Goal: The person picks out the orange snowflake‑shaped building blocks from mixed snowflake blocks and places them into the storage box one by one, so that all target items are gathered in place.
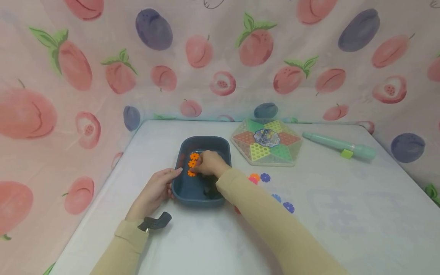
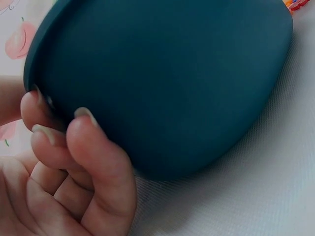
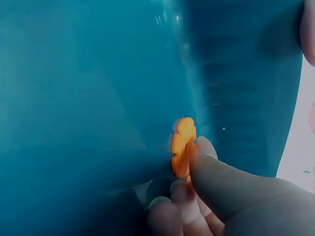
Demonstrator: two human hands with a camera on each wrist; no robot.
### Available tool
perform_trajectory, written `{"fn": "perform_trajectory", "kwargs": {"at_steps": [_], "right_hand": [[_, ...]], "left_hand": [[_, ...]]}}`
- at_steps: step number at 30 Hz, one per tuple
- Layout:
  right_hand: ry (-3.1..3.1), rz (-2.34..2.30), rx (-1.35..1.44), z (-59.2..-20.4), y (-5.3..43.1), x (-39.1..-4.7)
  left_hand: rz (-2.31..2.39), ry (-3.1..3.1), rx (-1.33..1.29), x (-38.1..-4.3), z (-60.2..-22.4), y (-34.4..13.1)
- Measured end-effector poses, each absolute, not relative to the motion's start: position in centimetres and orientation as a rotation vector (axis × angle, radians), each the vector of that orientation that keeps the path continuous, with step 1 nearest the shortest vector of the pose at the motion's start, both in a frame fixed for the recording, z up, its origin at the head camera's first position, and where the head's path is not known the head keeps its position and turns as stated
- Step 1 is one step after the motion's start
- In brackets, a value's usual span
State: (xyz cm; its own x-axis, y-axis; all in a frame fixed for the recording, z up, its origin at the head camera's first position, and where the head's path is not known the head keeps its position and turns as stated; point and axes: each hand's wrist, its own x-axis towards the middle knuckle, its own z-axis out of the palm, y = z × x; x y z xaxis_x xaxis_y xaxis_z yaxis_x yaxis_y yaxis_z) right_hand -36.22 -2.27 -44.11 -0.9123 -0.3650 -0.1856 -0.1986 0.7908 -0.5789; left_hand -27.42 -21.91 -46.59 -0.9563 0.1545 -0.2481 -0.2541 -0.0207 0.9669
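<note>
A dark blue plastic tray (image 1: 192, 194) with a deep rounded rim stands on the table. My left hand (image 1: 159, 188) grips its left side, thumb at the rim and fingers curled against the outer wall, as the left wrist view (image 2: 93, 172) shows. Inside the tray, my right hand (image 1: 210, 164) pinches an orange flower-shaped plastic piece (image 3: 184, 140) between thumb and fingers. In the head view, orange flower shapes (image 1: 194, 156) line up beside the right fingertips; whether they are joined I cannot tell. The right forearm covers part of the tray's right side.
Right of the tray lie loose flower pieces, among them a purple one (image 1: 289, 207) and a blue one (image 1: 265, 177), partly behind the sleeve. A hexagonal box (image 1: 266, 152) with coloured compartments sits behind. A pale green tube (image 1: 338, 144) and a small green block (image 1: 346, 154) lie at right.
</note>
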Motion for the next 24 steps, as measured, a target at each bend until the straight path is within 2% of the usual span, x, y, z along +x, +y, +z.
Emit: {"fn": "perform_trajectory", "kwargs": {"at_steps": [24], "right_hand": [[2.677, -0.822, -0.456, -44.05, -2.15, -36.32]], "left_hand": [[2.042, 1.993, -0.098, -27.44, -46.51, -21.89]]}}
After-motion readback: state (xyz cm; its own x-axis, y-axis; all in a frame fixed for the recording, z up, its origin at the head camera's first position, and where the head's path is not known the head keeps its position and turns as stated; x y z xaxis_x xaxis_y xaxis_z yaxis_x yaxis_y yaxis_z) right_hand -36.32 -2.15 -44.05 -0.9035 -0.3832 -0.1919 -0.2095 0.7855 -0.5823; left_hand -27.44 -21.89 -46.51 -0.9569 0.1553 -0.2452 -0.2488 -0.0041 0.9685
